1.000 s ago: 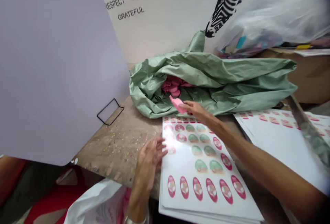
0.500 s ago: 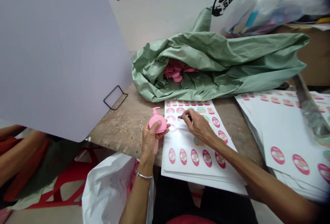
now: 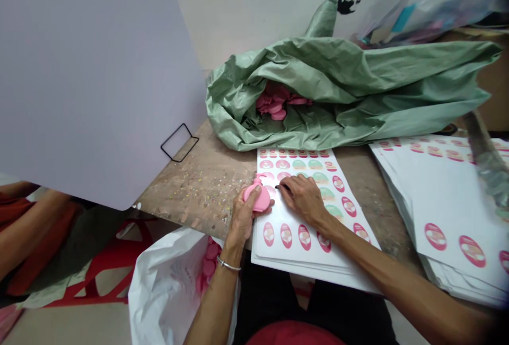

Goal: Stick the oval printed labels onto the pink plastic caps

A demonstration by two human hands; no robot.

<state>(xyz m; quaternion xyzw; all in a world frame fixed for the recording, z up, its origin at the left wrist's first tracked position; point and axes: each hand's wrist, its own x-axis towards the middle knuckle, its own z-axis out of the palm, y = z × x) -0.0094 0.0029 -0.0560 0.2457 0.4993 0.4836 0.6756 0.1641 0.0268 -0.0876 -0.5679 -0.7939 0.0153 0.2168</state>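
Note:
A round pink pump bottle point(image 3: 257, 197) is gripped in my left hand point(image 3: 242, 218), with its nozzle pointing up, over the left edge of the sticker sheets. My right hand point(image 3: 303, 196) pinches a small dark tool point(image 3: 278, 187) just right of the bottle, above the top sheet. That sheet point(image 3: 292, 255) carries rows of pink and green stickers and lies on a stack at the table's front edge. Whether a sticker is on the tool's tip cannot be made out.
A green sack point(image 3: 302, 69) holding pink pieces lies behind the sheets. More sticker sheets point(image 3: 421, 196) are at the right. A white bag point(image 3: 159, 281) with pink bottles stands below the table. A grey panel point(image 3: 95, 80), wire stand point(image 3: 180, 143) and another person's arm point(image 3: 35, 223) are at left.
My left hand has brought the bottle right, over the sheet's edge. The dark tool in my right hand is now closer to the bottle. The whole view has shifted slightly.

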